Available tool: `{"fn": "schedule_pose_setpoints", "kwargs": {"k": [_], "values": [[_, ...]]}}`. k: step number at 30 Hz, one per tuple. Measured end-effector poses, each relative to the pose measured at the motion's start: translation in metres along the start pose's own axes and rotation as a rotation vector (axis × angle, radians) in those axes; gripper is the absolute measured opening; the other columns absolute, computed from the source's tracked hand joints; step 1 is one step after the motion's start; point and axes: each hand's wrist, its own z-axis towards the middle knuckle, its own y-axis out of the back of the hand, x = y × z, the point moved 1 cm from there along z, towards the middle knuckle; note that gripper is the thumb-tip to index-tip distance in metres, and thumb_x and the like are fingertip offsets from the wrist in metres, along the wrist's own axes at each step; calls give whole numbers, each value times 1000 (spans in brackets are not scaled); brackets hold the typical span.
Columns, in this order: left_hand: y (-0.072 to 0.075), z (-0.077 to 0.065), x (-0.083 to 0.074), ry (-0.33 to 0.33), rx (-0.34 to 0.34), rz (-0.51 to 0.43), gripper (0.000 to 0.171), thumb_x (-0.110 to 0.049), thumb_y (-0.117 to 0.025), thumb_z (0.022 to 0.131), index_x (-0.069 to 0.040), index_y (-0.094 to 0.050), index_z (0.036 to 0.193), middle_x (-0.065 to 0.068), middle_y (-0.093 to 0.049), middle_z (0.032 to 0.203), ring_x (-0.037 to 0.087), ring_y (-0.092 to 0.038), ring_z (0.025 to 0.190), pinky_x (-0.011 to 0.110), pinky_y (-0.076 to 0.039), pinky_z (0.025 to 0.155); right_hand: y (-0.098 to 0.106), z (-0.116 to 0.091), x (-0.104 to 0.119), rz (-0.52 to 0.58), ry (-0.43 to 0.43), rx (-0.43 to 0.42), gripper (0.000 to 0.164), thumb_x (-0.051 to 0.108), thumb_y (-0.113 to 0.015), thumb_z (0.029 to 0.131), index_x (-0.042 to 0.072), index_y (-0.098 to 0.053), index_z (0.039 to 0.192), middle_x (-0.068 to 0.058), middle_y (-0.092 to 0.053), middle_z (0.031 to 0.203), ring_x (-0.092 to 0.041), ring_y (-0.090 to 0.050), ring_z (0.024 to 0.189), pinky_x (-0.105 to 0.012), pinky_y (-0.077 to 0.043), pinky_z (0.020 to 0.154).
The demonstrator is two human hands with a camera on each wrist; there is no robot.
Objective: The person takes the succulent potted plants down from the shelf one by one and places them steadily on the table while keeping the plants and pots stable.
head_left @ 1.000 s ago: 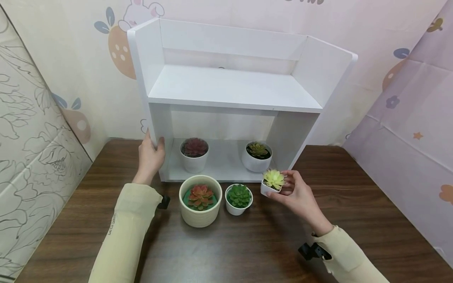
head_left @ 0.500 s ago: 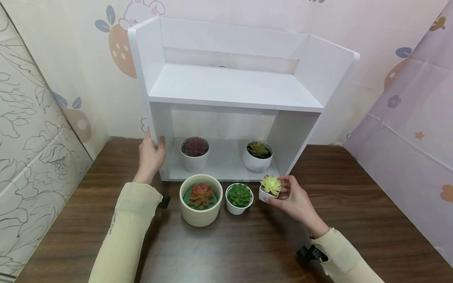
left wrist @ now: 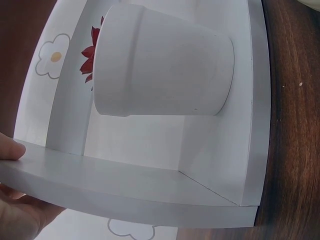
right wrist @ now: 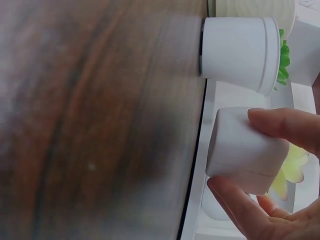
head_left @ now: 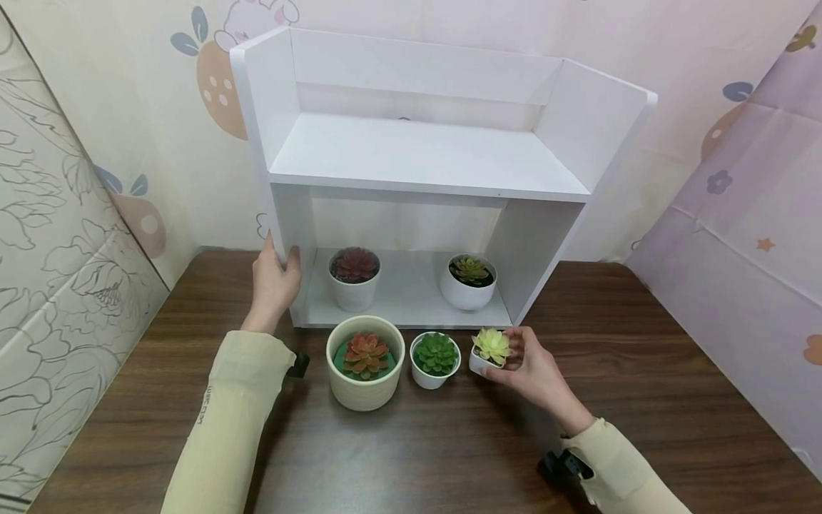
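Cream left sleeve (head_left: 221, 428): lettering (head_left: 204, 405) illegible; right hand (head_left: 536, 370) pinches white pot (right wrist: 245, 150).

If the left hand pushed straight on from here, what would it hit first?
The shelf's left panel, which the left hand grips; the panel would probably press in between thumb and fingers, though the remaining gap is hard to judge.

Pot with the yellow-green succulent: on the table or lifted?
Lifted in the right hand: the right wrist view shows the shelf between the pot and the table.
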Motion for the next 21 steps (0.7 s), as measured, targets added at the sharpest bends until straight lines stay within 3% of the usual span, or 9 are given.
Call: {"fn": "schedule_pose_setpoints", "kwargs": {"k": [7,21], "values": [[0,0,0,1,-10,2,43,-9,-43,99,2,-37,140,28,-47,139,44,-44,130,60,-40,102,-2,0,-7,-1,-4,13,69,15,-84,71,-4,-42,123,-21,-57,112,-29,-59,99,-28,-56,75],[0,0,0,8,-6,0,42,-10,-43,99,1,-37,140,29,-47,139,45,-45,129,61,-40,101,-3,-1,-11,-15,6,30,70,14,-83,71,-5,-41,123,-23,-58,114,-30,-58,100,-30,-55,76]]}}
